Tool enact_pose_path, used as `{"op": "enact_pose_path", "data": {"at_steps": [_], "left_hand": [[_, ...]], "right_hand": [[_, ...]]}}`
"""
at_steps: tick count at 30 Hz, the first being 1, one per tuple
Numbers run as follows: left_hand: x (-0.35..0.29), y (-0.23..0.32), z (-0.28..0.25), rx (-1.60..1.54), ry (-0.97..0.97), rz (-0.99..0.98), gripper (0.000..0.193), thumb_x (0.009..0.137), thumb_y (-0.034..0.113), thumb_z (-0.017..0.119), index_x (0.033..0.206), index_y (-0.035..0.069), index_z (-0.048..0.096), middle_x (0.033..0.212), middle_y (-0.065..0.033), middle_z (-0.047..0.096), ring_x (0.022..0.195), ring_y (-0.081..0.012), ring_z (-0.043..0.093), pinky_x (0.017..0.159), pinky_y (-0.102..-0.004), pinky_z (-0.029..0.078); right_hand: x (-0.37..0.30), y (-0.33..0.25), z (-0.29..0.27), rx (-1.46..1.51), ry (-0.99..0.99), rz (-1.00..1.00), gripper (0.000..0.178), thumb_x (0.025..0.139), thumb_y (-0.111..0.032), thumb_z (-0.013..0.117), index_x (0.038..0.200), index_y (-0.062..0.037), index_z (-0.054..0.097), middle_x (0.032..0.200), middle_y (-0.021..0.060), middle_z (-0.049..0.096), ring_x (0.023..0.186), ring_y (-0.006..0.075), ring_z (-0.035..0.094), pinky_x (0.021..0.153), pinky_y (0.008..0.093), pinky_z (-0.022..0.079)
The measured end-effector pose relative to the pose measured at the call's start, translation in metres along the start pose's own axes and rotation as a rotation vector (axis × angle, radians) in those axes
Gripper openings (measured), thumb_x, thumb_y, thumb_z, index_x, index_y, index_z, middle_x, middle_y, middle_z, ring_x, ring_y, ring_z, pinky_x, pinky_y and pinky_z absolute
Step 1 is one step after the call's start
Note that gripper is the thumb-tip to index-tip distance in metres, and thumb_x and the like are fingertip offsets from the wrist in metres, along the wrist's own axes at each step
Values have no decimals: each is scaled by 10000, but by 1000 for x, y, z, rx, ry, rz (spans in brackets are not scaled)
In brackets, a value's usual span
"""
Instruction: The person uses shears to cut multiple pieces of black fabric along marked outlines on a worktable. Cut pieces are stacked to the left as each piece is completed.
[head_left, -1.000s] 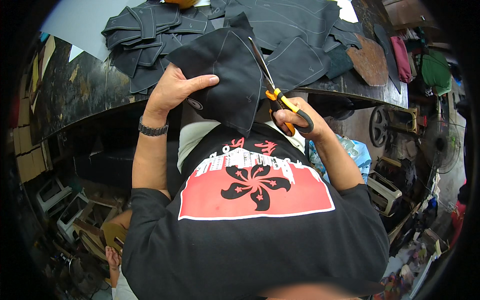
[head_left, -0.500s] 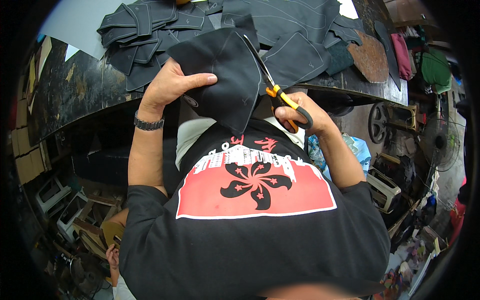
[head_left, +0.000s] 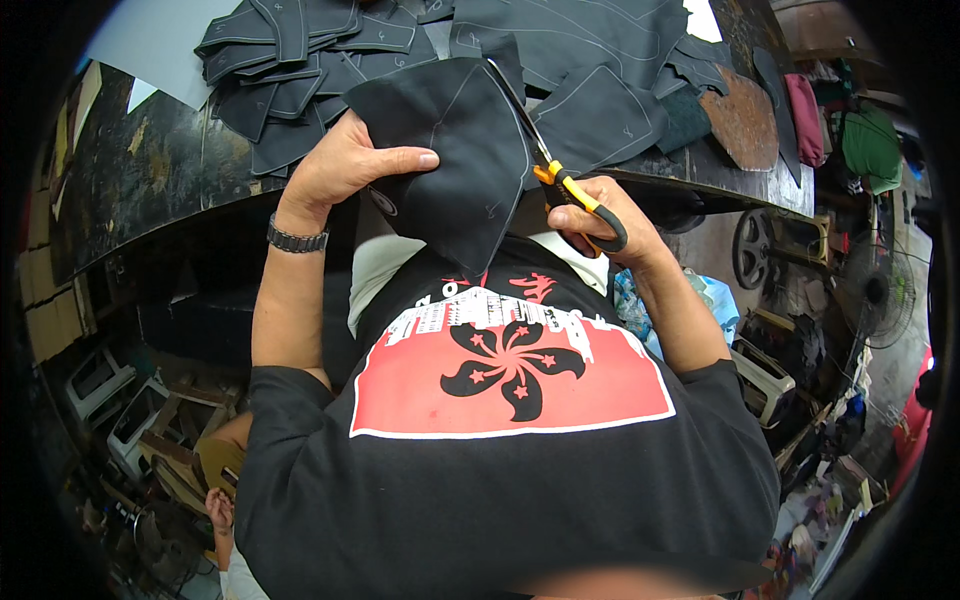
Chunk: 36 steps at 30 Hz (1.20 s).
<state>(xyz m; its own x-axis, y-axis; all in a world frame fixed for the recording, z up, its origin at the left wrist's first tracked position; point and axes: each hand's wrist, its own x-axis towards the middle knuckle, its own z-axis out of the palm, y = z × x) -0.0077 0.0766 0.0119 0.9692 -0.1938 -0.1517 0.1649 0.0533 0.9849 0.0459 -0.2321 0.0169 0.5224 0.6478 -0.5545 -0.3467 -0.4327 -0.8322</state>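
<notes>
Pinched in my left hand [head_left: 345, 170], thumb on top, is a piece of black leather-like material [head_left: 465, 165] with pale drawn lines. It hangs over the table's near edge, its lowest corner in front of my shirt. My right hand [head_left: 618, 215] grips scissors [head_left: 573, 190] with yellow and black handles. Their long blades point up and to the left, along the right edge of the piece. How far the blades are apart is hard to tell. My right fingers are partly hidden behind the handles.
Across the dark worn table [head_left: 175, 150] lie a pile of cut black pieces [head_left: 285, 60] and a larger marked sheet [head_left: 570, 45]. A brown scrap [head_left: 740, 120] is at the right. Stools [head_left: 145, 420] and another person's hand [head_left: 220, 508] are at lower left, a fan [head_left: 875, 290] at right.
The scissor handles have come closer together in my right hand. The black piece and my left hand have shifted very slightly to the right.
</notes>
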Motion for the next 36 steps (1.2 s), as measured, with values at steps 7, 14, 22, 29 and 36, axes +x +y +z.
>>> {"op": "enact_pose_path", "data": {"at_steps": [7, 14, 22, 29, 36], "left_hand": [[2, -1, 6, -2, -32, -20, 428, 756, 68, 790, 1140, -23, 622, 1021, -37, 675, 892, -91, 610, 816, -236, 502], [3, -2, 5, 14, -46, -73, 409, 757, 85, 791, 1119, -22, 634, 1007, -34, 676, 894, -92, 602, 814, -236, 493], [3, -2, 8, -30, -31, -51, 424, 756, 97, 795, 1129, -19, 630, 1008, -30, 673, 902, -96, 598, 829, -244, 488], [6, -4, 8, -10, -29, -54, 412, 746, 98, 803, 1106, -18, 640, 992, -23, 676, 872, -84, 598, 808, -232, 489], [5, -5, 3, 24, -42, -56, 391, 737, 99, 808, 1077, -19, 655, 971, -27, 682, 880, -82, 593, 808, -234, 485]], "right_hand": [[5, -4, -4, 98, -86, -86, 381, 804, -378, 734, 686, -57, 566, 589, 15, 525, 502, 87, 506, 456, 231, 370], [10, -5, -6, 28, -78, -53, 397, 796, -391, 745, 666, -62, 565, 508, 9, 489, 432, 80, 456, 419, 233, 322], [10, -6, -12, -27, -18, 3, 420, 762, -411, 779, 664, -57, 577, 496, 10, 491, 430, 77, 471, 421, 225, 326], [20, -12, -17, 0, -51, -38, 424, 744, -429, 792, 672, -75, 569, 531, 4, 507, 459, 76, 488, 440, 218, 357], [16, -16, -21, -80, -2, 17, 381, 781, -360, 778, 654, -79, 553, 498, 5, 488, 406, 75, 453, 390, 226, 317]]}}
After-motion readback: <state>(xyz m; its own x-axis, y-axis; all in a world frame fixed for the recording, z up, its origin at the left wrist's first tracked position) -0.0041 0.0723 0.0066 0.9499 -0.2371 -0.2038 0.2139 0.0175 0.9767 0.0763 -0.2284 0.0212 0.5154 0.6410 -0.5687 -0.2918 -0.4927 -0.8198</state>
